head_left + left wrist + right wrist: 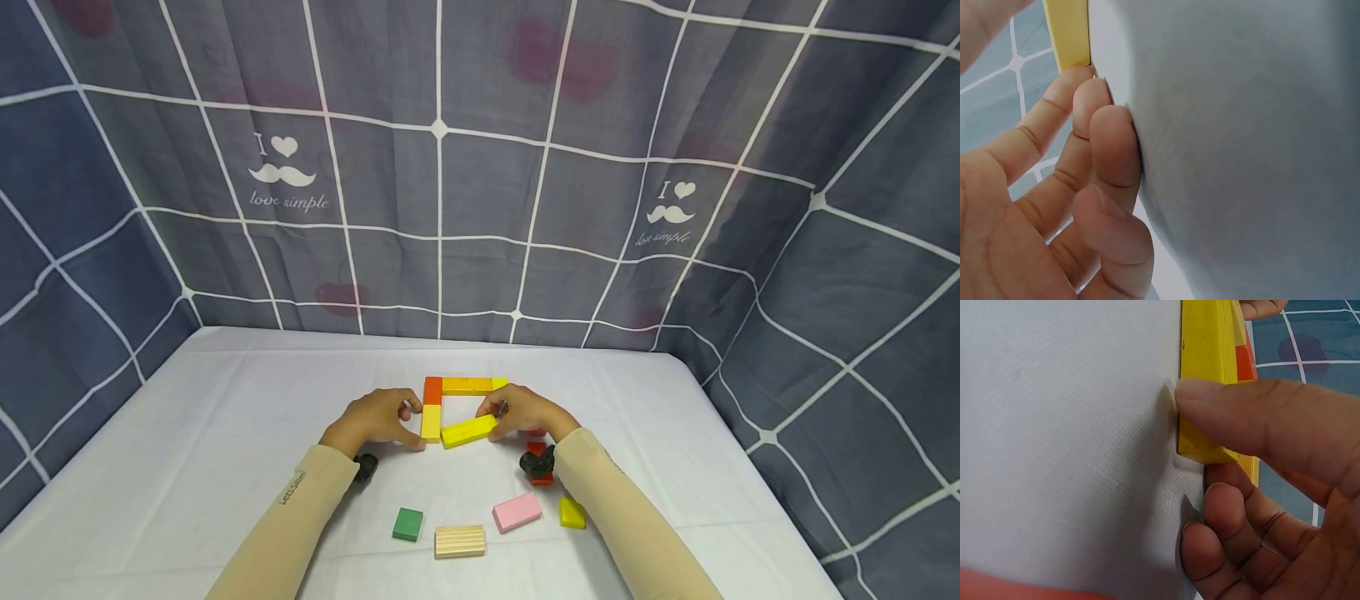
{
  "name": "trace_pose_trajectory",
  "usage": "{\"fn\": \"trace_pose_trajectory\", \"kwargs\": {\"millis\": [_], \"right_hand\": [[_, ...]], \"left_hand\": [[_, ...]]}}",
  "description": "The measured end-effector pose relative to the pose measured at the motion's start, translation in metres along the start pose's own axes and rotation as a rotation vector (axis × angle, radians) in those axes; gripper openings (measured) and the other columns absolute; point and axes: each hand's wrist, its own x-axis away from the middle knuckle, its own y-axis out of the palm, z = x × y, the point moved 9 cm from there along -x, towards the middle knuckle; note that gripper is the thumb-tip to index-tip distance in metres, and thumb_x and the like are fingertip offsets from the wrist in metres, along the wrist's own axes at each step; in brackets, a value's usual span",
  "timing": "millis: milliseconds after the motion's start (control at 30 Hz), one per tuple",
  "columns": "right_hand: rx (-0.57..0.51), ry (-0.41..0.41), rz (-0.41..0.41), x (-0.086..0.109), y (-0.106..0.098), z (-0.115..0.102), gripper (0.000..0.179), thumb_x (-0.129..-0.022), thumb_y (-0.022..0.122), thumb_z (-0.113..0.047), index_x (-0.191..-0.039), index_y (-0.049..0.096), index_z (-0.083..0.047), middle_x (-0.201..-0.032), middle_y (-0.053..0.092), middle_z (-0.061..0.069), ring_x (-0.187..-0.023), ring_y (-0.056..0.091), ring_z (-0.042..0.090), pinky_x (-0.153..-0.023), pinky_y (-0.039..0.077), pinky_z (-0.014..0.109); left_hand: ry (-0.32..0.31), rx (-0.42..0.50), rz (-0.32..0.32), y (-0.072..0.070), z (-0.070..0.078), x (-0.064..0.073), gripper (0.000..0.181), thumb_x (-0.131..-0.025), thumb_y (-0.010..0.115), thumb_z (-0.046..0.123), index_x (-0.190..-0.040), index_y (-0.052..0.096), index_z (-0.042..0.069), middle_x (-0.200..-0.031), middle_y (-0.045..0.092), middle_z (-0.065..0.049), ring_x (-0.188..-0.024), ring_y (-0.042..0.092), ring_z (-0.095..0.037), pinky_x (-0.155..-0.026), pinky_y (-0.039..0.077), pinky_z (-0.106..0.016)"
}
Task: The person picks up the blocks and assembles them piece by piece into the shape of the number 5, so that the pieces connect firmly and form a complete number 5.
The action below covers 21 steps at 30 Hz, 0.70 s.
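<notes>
A bright yellow block (pixel 468 432) lies slanted at the near side of a frame of blocks, its left end close to a pale yellow block (pixel 431 423). My right hand (pixel 525 408) pinches the bright yellow block at its right end, the thumb (pixel 1222 412) across its near face. At the left side of the frame, my left hand (pixel 378 417) holds the pale yellow block between thumb and index finger; its other fingers (pixel 1113 147) curl loosely on the tabletop. Beyond it sit an orange block (pixel 432 390) and a long amber block (pixel 467 386) along the far side.
Nearer on the white tabletop (pixel 225 433) lie a green block (pixel 407 524), a ridged wooden block (pixel 460 542), a pink block (pixel 517 512) and a small yellow block (pixel 572 513). Red blocks (pixel 542 480) are partly hidden by the right wrist. A checked curtain (pixel 480 183) hangs behind.
</notes>
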Motion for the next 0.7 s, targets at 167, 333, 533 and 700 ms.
{"fn": "trace_pose_trajectory", "kwargs": {"millis": [167,333,533,700], "right_hand": [[0.002,-0.009,0.005,0.003,-0.001,-0.001,0.031,-0.086,0.089,-0.001,-0.114,0.081,-0.013,-0.1,0.065,-0.002,-0.094,0.054,0.018,-0.087,0.047,0.031],[-0.027,-0.042,0.017,0.008,-0.006,-0.002,0.036,-0.086,0.089,-0.003,-0.12,0.079,-0.01,-0.104,0.067,-0.001,-0.092,0.056,0.017,-0.086,0.049,0.031],[-0.128,-0.092,0.106,0.015,-0.017,0.002,0.031,-0.093,0.08,0.0,-0.124,0.078,-0.003,-0.118,0.075,0.007,-0.095,0.064,0.015,-0.091,0.054,0.032],[-0.185,-0.147,0.173,0.026,-0.025,0.004,0.027,-0.1,0.071,-0.004,-0.125,0.076,0.001,-0.12,0.075,0.014,-0.103,0.066,0.019,-0.093,0.054,0.035]], "left_hand": [[-0.001,0.008,-0.001,0.0,-0.001,0.002,0.054,-0.075,0.101,0.034,-0.117,0.072,0.015,-0.097,0.062,0.003,-0.086,0.056,-0.019,-0.078,0.044,-0.038],[0.017,0.066,-0.008,-0.002,-0.001,0.007,0.054,-0.076,0.101,0.029,-0.116,0.071,0.012,-0.097,0.062,0.0,-0.088,0.056,-0.02,-0.082,0.047,-0.039],[0.062,0.127,-0.013,-0.005,-0.003,0.015,0.047,-0.079,0.099,0.024,-0.115,0.071,0.011,-0.099,0.064,0.0,-0.093,0.058,-0.02,-0.088,0.049,-0.041],[0.112,0.161,-0.015,-0.011,-0.001,0.024,0.036,-0.084,0.094,0.02,-0.112,0.074,0.011,-0.101,0.067,0.0,-0.096,0.059,-0.021,-0.087,0.05,-0.041]]}}
